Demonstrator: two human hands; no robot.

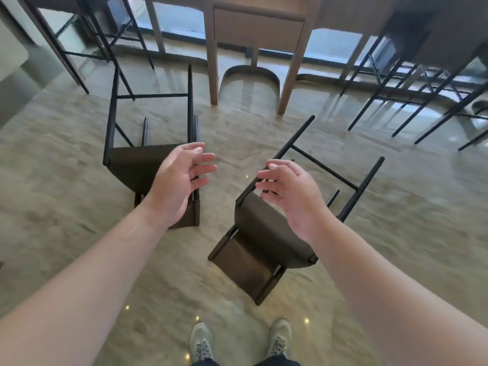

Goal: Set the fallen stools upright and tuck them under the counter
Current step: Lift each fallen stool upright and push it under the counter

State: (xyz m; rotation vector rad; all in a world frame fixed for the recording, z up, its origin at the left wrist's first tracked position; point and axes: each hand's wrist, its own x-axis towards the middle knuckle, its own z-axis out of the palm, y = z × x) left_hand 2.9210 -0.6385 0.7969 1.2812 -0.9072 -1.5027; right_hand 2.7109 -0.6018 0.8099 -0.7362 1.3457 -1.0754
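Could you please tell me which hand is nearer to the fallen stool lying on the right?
Right. The right hand hovers open above the right fallen stool; the left hand is over the left fallen stool.

bright daylight from far windows (179, 19); glossy floor (79, 180) glare; edges warped, slightly blurred.
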